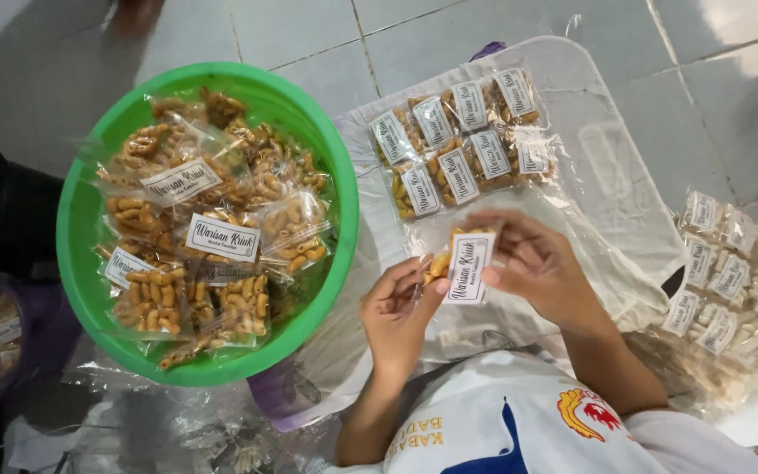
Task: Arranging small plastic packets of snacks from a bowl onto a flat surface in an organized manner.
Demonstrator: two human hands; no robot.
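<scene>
Packet [460,263] of golden, curled fried snacks, sealed in clear plastic with a white paper label on its face, held between both hands above the lap. Left hand [399,307] grips the packet's left edge, fingers curled closed around it; right hand [532,263] pinches the right edge and the label between thumb and fingers, a hold that keeps the label flat and facing up, apparently for pressing it on or checking it. Green plastic basin [76,263], round, on the tiled floor [414,44] to the person's left, filled with a loose heap of like packets, some labelled, lying at all angles. Translucent plastic sheet [616,175] spread over the floor in front, bearing labelled packets [462,145] laid in two neat overlapping rows, labels up, just beyond the hands, so that finished pieces seem kept apart from the heap. Paler labelled packets [730,281], contents lighter in colour, piled at the person's right. Dark cloth and a purple bag at far left, contents unclear.
</scene>
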